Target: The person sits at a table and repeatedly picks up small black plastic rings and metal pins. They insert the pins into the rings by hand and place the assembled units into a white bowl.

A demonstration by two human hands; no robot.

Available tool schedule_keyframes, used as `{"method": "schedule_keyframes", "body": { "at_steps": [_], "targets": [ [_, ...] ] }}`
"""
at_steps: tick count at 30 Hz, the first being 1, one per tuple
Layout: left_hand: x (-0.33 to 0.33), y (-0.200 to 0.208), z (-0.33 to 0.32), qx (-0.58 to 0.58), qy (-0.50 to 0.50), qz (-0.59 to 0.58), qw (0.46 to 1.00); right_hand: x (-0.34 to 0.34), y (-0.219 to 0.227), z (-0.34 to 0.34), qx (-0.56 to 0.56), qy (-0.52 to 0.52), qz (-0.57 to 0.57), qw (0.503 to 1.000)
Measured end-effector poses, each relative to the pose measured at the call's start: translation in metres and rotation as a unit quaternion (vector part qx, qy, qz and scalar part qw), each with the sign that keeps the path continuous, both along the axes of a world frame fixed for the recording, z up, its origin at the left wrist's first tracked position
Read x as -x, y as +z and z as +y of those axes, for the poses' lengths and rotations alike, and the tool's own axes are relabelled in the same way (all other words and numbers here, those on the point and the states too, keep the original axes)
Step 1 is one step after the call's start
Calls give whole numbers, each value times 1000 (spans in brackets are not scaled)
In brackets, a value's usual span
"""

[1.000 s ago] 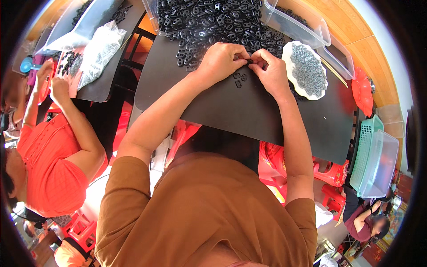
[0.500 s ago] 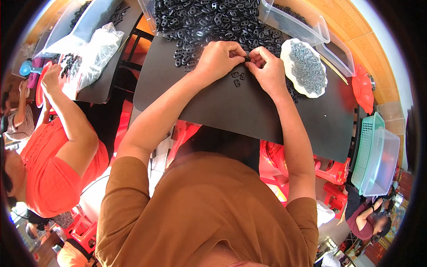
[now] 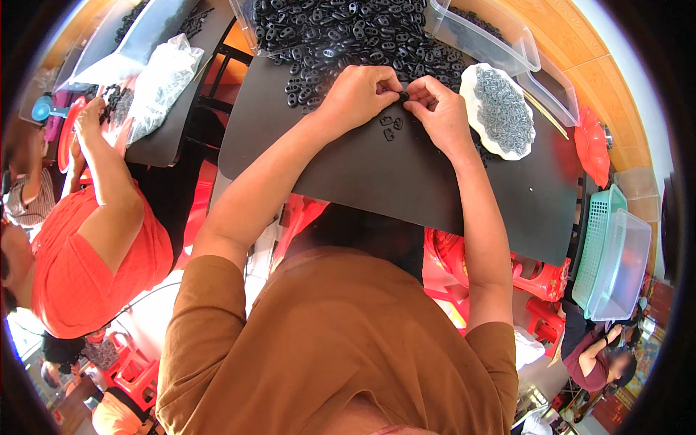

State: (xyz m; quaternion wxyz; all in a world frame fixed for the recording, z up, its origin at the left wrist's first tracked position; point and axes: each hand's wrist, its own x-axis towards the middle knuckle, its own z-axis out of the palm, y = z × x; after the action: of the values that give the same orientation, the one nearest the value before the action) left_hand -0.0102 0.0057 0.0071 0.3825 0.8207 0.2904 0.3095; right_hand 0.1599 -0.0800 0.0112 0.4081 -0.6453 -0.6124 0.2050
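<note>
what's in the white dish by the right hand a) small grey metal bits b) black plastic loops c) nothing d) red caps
a: the white dish beside the right hand is heaped with small grey metal bits; the black plastic loops lie piled on the black table.

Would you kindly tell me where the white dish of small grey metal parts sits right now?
In the head view, the white dish rests on the black table just right of the right hand, beside the clear plastic bin.

Bright daylight, sharp centre, soft shadows, strong fisheye bending and a dark rim.
</note>
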Motion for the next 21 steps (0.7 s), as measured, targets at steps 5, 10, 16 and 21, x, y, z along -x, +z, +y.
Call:
{"method": "schedule_keyframes", "body": {
  "at_steps": [5,10,16,21],
  "targets": [
    [1,-4,5,-1,-16,-1,1000,1,0,1,-1,10,0,1000],
    [2,0,4,-7,-18,8,1000,2,-1,1,-27,6,-24,999],
    [4,-4,6,-11,-19,8,1000,7,-5,2,-50,-1,6,999],
    [4,2,5,-6,-29,21,999,3,-8,3,-53,4,13,999]
  ]
}}
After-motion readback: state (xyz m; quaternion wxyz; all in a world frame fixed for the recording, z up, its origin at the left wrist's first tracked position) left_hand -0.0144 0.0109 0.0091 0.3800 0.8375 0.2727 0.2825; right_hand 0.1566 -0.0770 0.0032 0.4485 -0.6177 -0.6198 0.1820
